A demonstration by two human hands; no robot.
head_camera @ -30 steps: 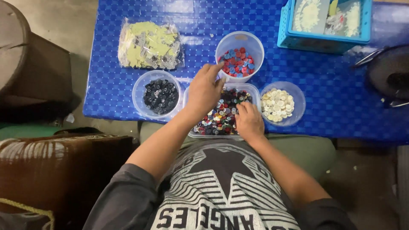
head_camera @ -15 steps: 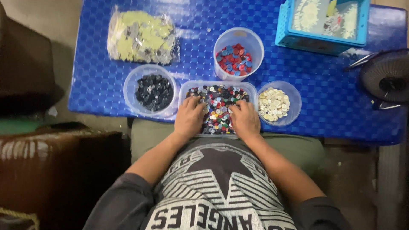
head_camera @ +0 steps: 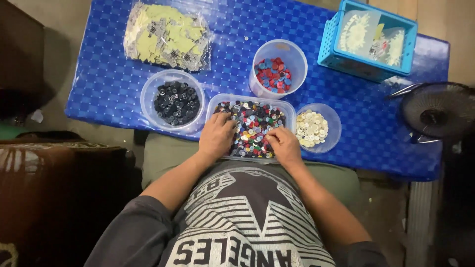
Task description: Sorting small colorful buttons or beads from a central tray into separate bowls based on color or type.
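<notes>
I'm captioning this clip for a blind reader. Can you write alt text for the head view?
Both hands, left hand and right hand, rest in a clear tray of mixed buttons on a blue table. Around it stand tubs of black buttons, red and blue buttons and cream buttons.

We see dim, soft overhead light on the blue table [head_camera: 118,94]; edges fall dark, details slightly blurred.

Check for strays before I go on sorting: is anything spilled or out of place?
One small pale piece lies loose on the blue table, above the tub of red and blue buttons. Otherwise nothing stands out.
</notes>
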